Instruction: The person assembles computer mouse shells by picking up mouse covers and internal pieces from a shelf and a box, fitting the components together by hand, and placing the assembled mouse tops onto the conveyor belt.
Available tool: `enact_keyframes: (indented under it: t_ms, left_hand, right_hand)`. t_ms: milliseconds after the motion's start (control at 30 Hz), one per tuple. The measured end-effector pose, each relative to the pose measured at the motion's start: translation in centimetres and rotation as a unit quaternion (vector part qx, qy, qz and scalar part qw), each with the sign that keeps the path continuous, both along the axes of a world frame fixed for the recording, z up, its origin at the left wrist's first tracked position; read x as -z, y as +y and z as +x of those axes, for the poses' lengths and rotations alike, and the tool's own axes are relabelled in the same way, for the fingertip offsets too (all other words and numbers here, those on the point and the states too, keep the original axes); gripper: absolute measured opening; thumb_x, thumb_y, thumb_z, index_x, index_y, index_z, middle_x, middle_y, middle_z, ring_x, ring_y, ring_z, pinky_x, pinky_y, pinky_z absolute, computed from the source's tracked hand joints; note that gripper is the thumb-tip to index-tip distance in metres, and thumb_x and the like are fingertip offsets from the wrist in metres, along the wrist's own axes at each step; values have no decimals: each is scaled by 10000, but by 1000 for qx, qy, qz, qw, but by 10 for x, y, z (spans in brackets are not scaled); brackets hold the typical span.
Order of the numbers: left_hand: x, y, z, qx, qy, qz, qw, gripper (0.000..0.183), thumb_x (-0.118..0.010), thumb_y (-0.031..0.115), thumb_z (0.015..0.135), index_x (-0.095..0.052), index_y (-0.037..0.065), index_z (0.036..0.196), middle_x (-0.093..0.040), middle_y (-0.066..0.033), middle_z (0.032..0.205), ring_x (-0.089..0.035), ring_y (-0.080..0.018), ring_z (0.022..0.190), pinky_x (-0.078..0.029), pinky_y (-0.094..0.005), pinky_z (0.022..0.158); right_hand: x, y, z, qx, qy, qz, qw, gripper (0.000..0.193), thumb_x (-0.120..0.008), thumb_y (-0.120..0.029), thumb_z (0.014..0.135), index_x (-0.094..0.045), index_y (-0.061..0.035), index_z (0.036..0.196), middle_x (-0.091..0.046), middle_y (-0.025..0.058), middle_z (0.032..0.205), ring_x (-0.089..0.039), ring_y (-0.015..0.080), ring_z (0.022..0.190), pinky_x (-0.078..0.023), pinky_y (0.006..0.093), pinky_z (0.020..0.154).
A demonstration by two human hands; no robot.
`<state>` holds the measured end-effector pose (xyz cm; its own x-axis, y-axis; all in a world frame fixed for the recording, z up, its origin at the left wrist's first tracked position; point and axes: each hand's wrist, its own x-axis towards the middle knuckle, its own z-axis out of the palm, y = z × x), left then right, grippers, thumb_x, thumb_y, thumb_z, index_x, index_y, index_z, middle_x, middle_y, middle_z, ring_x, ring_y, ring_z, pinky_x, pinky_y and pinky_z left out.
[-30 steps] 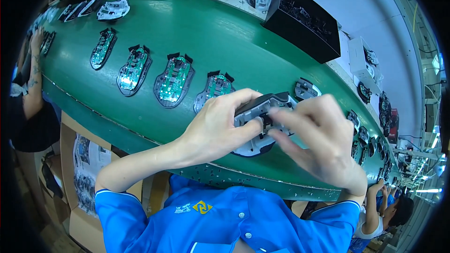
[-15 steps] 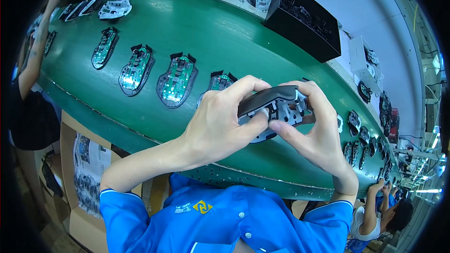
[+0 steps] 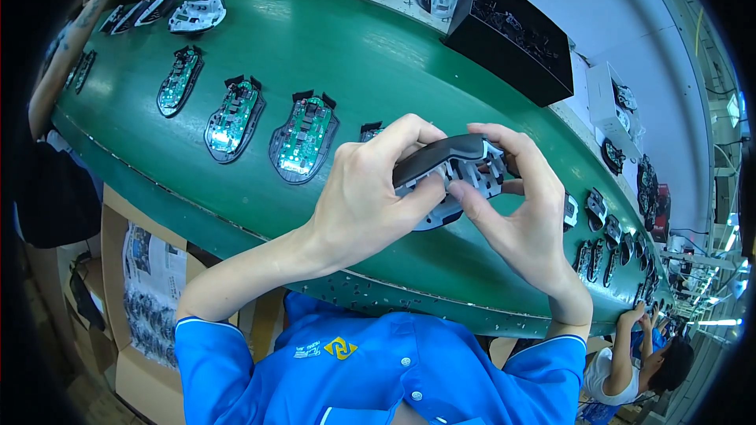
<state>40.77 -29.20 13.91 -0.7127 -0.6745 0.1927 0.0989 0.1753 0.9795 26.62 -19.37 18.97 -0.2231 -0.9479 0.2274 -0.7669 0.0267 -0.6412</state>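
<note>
Black and white plastic forms the one housing shell [image 3: 442, 156] you hold above the green tabletop [image 3: 315, 39]. Your left hand [image 3: 358, 193] grips one end, fingers half-curled, thumb inside; your right hand [image 3: 524, 212] clasps the other, equally half-closed. Nearest on the left, three circuit-board assemblies [image 3: 304, 140] lie fully visible, a fourth partly hidden; one black box [image 3: 504, 63] stands beyond.

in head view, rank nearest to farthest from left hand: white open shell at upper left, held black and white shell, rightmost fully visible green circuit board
From the left hand:
1. Held black and white shell: touching it, in its grip.
2. Rightmost fully visible green circuit board: up and to its left.
3. White open shell: farther off, at upper left.
</note>
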Motion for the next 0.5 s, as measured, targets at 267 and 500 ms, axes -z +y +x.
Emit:
enact_keyframes:
  t_ms: [267, 500]
  left_hand:
    - [7, -7, -1, -14, 19, 30, 999, 221, -583, 14, 787, -539, -28, 999, -669, -160, 796, -678, -201, 734, -516, -302, 643]
    - [3, -13, -3, -13, 37, 99, 994, 220, -577, 16, 784, -557, -44, 996, -639, -153, 939, -642, -146, 790, -507, -288, 718]
  right_hand:
    - [15, -6, 2, 53, -125, 29, 990, 628, -769, -96, 701, -482, -87, 1261, -571, 70, 1050, -562, 171, 953, -510, 302, 680]
    - [27, -4, 26, 81, -123, -10, 989, 903, -716, -22, 700, -181, 4, 1427, -401, 201, 1299, -528, 270, 1088, -537, 315, 707]
